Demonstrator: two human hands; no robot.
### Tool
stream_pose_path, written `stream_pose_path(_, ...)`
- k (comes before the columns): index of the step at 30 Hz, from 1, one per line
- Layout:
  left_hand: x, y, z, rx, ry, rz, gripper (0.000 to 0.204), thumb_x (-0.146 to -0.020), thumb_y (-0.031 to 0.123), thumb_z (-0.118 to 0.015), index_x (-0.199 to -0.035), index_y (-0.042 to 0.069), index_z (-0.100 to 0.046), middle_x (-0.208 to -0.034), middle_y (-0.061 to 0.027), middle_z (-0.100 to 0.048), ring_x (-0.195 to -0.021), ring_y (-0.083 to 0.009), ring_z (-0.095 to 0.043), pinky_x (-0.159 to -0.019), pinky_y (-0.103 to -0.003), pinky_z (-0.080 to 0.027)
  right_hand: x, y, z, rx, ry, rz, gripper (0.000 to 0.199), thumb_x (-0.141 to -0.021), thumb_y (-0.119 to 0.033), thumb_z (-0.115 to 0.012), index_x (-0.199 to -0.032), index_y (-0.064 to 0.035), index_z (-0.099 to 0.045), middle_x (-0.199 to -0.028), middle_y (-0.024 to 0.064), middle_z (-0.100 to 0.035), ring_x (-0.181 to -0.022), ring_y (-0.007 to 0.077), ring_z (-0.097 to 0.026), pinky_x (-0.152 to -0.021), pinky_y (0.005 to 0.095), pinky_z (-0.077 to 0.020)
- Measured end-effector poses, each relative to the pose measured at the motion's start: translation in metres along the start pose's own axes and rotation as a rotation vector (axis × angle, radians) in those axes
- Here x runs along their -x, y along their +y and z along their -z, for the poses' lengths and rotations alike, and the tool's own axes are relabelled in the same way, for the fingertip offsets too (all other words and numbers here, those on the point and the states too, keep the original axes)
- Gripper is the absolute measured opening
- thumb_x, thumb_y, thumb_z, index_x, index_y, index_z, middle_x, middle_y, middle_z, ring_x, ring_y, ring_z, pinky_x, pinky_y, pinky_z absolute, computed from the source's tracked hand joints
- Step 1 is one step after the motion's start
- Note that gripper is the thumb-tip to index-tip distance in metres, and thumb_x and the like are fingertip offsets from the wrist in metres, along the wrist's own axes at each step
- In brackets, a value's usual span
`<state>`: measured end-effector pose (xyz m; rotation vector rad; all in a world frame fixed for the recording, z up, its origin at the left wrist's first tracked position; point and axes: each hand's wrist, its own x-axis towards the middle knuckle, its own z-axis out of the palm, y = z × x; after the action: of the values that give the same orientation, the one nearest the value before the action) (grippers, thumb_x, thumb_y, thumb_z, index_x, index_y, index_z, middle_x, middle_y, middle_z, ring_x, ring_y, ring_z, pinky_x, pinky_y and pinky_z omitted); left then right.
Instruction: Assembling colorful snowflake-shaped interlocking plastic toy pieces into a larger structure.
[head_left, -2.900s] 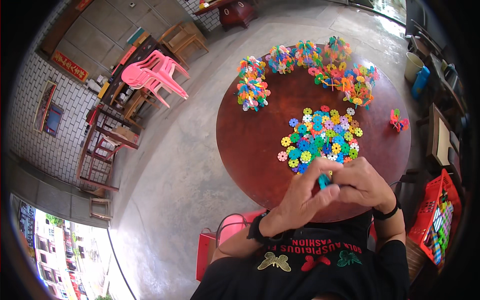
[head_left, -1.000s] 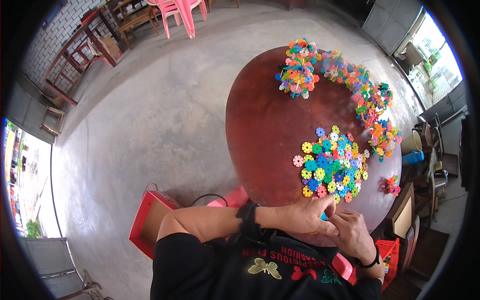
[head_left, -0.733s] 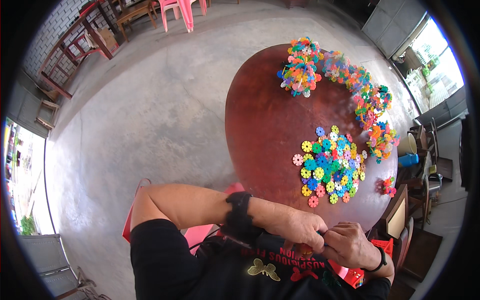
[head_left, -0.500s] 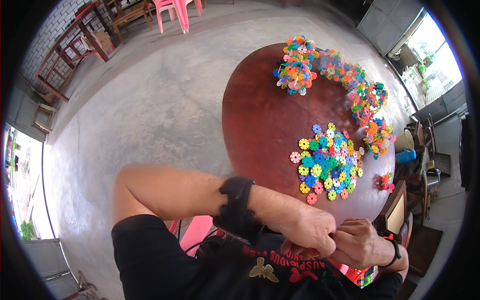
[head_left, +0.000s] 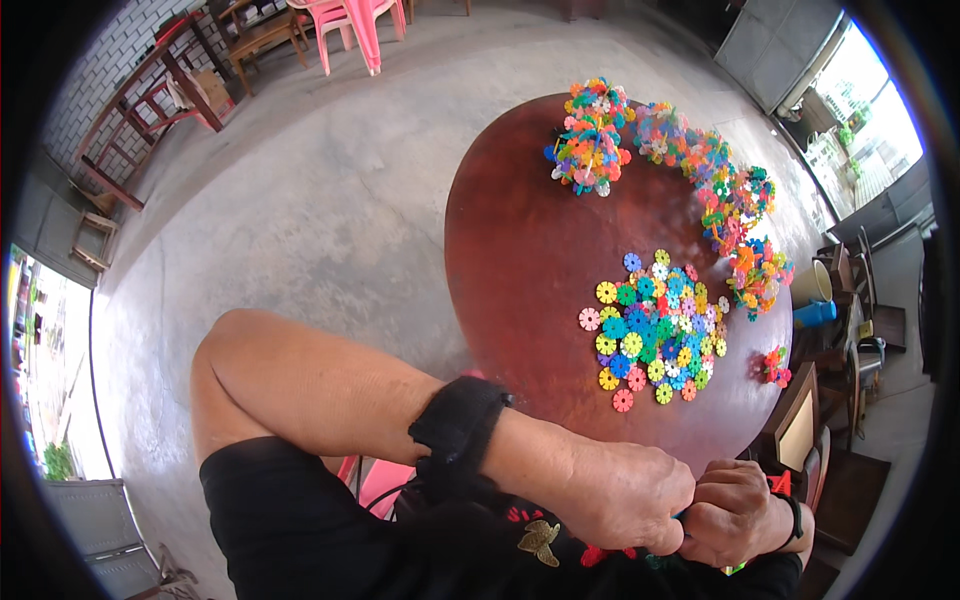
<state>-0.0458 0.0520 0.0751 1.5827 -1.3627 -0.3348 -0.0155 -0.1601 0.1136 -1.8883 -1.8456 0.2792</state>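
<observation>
My left hand (head_left: 632, 496) and my right hand (head_left: 736, 512) meet in front of my chest, at the near edge of the round table. Both are closed, with fingers curled and knuckles touching. A sliver of teal shows between them, but the fingers hide most of whatever they hold. Just beyond them, a loose pile of notched flower-shaped plastic discs (head_left: 650, 330) in many colours lies on the glossy dark red tabletop (head_left: 520, 230). A red piece (head_left: 780, 482) shows behind my right hand.
Interlocked disc clusters stand along the table's far side: a tall one (head_left: 592, 150) and a curving chain (head_left: 712, 175). A small red cluster (head_left: 775, 367) sits near the right edge. Wooden chairs (head_left: 800, 420) and a blue container (head_left: 813, 314) stand to the right; pink stools (head_left: 345, 25) are far off.
My hands have shifted slightly right and are pressed together, and my left forearm has swung lower. The orange piece seen under my left hand no longer shows. The discs on the table stay put.
</observation>
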Motion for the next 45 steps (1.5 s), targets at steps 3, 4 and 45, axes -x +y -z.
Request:
stream_pose_path(3, -0.004, 0.002, 0.002, 0.042, -0.059, 0.175, 0.026, -0.083, 0.018, -0.057, -0.075, -0.006, -0.047, -0.073, -0.0233, -0.053, -0.07, -0.0364, -0.058, -0.055, -0.046, -0.045, 0.0, 0.003, -0.002, 0.069, 0.037, -0.02, 0.032, -0.059, -0.013, -0.074, -0.065, -0.0096, -0.043, -0.056, 0.0037, -0.046, -0.043, 0.0206, -0.046, -0.043, 0.032, -0.0367)
stream_pose_path(4, -0.006, 0.003, 0.002, 0.085, -0.042, 0.304, 0.026, -0.083, 0.018, -0.057, -0.078, -0.005, -0.047, -0.075, -0.0228, -0.054, -0.071, -0.0366, -0.059, -0.056, -0.047, -0.044, 0.002, 0.005, -0.001, 0.118, 0.033, -0.048, 0.033, -0.058, -0.014, -0.074, -0.064, -0.0091, -0.042, -0.057, 0.0042, -0.047, -0.043, 0.0214, -0.046, -0.044, 0.0328, -0.0376)
stream_pose_path(45, -0.029, -0.055, -0.045, -0.332, 0.672, 0.154, 0.037, -0.077, 0.011, -0.066, -0.098, -0.004, -0.04, -0.096, -0.0278, -0.048, -0.065, -0.0376, -0.059, -0.055, -0.042, -0.049, 0.039, 0.034, -0.027, -0.691, 0.254, -0.791, 0.024, -0.089, -0.02, -0.062, -0.082, 0.0027, -0.064, -0.063, 0.0054, -0.063, -0.057, 0.0113, -0.062, -0.053, 0.0253, -0.0486)
